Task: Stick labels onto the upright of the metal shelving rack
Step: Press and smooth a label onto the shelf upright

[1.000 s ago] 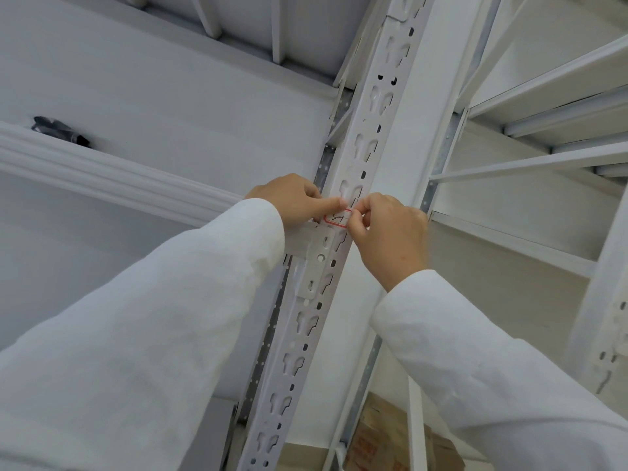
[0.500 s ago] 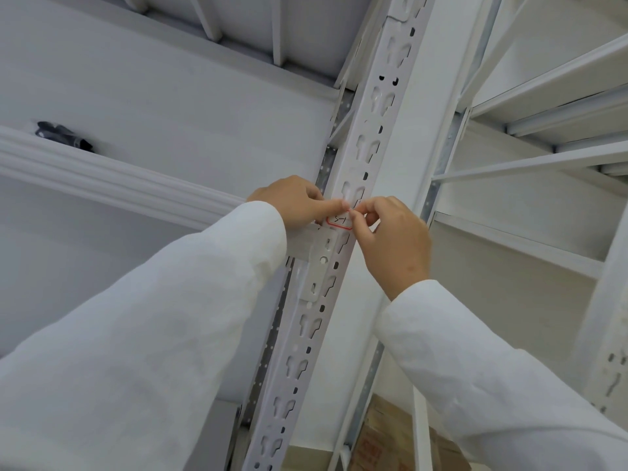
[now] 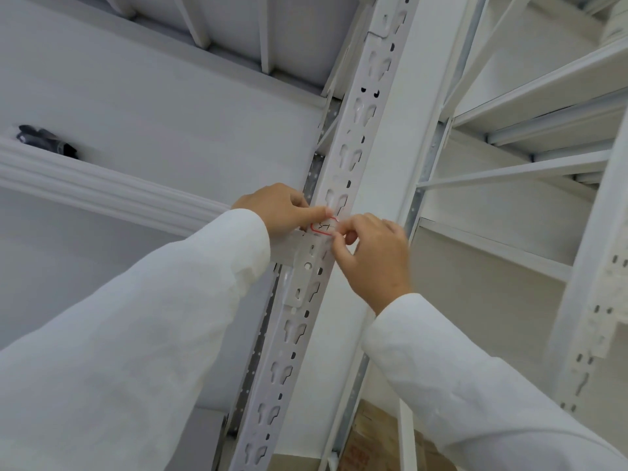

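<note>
- Head view: hands meet at the white perforated upright (image 3: 343, 158) of the metal shelving rack, which runs steeply from bottom centre to the top of the frame.
- A small label (image 3: 322, 227) with a red rounded border and a dark mark lies flat on the face of the upright, just above the bracket (image 3: 302, 270) where a horizontal beam joins.
- The left hand (image 3: 277, 209) has its fingers curled under and one finger stretched out, its tip pressing the label's upper left edge.
- The right hand (image 3: 375, 256) pinches the label's right edge between thumb and forefinger, the other fingers curled.
- Both arms wear loose white sleeves (image 3: 136, 334) that fill the lower corners.
- A white beam (image 3: 102, 188) runs off to the left, and a dark object (image 3: 44, 139) sits on the shelf above it; I cannot tell what it is.
- More white shelves (image 3: 543, 90) stand to the right.
- A brown cardboard box (image 3: 367, 443) with red print shows at the bottom.
</note>
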The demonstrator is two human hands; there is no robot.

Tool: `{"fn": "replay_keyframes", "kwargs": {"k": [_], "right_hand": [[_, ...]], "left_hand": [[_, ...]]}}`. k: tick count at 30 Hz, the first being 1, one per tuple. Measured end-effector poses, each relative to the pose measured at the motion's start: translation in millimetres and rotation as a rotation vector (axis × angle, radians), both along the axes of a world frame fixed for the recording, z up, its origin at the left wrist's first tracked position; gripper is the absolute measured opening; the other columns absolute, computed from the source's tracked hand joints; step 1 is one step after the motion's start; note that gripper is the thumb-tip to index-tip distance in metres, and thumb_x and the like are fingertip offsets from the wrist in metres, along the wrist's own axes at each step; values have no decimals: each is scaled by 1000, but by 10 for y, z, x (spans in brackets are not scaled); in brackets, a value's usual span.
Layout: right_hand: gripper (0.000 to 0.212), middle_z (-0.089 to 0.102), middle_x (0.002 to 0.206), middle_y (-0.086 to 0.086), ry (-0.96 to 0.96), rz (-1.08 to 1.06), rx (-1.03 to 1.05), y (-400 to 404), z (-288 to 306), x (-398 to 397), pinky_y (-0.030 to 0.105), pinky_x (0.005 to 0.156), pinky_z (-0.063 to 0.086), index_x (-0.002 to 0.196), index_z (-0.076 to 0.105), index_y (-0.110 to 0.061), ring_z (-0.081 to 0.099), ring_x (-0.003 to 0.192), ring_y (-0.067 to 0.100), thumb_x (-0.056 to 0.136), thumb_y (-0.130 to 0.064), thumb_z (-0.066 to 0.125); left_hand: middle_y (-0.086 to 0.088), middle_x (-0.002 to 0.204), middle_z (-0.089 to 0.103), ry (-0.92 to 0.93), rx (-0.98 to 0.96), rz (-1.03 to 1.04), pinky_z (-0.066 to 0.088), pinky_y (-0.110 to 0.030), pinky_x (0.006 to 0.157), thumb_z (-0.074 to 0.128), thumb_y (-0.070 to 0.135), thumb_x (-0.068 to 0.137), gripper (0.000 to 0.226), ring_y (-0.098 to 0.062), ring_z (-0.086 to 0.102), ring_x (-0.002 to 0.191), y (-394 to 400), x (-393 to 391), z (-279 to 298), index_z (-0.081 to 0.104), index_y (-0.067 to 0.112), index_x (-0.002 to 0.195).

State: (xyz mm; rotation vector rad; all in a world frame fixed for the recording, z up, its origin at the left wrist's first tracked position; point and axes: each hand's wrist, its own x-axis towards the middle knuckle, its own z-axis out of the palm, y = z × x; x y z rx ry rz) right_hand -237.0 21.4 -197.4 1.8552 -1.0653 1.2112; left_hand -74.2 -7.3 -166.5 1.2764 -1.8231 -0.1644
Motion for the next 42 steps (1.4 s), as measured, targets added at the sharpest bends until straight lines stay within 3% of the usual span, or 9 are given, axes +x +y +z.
{"fn": "replay_keyframes", "kwargs": {"k": [5,13,18,24,30,35,38,42], "right_hand": [[5,49,76,-15,-107,57,-18,-50,-30,-20,49,94,42,88,66,-22,46,62,5,85,-23,62],[8,50,74,-14,-205,46,55,-58,34,62,45,94,40,80,61,-25,47,62,5,87,-30,59],[10,46,66,-14,-108,-8,118,-7,182,27,36,90,39,73,57,-26,44,61,3,83,-27,60],[9,53,77,-9,-70,-56,57,-1,186,-24,27,64,34,83,65,-20,52,65,13,85,-28,60],[15,62,82,1,93,-153,-20,-29,177,-20,31,57,37,85,64,-14,57,64,25,89,-26,55],[22,62,88,7,187,-242,-13,-54,214,-6,38,62,43,90,60,-10,59,70,31,94,-26,45],[19,62,76,12,230,-253,-66,-55,226,28,35,60,36,80,60,-4,56,59,34,88,-17,50],[21,60,86,4,177,-295,90,7,267,63,35,78,35,89,57,-10,56,79,26,93,-24,42]], "left_hand": [[5,96,70,-19,-3,8,46,-35,86,50,72,77,53,-17,63,95,-12,-8,14,71,25,86],[1,98,71,-7,-14,11,43,-32,79,50,71,77,54,-19,64,95,9,-6,3,72,23,88],[1,98,71,-8,-21,9,43,-33,80,50,70,78,53,-20,64,96,27,-12,7,71,22,88],[4,97,70,-16,-20,14,41,-31,76,49,71,78,53,-18,63,93,9,-14,12,71,24,88],[5,98,70,-10,-23,22,39,-30,77,50,71,77,52,-17,62,93,-6,-16,8,71,25,87],[4,95,70,-2,-28,21,38,-29,73,50,71,77,53,-18,62,93,-2,-18,4,71,23,88],[7,89,66,6,-17,23,37,-29,74,51,70,78,52,-16,60,88,2,-10,9,71,23,88],[8,87,66,4,-18,23,38,-29,75,51,71,77,53,-15,60,87,-5,-17,12,71,23,88]]}}
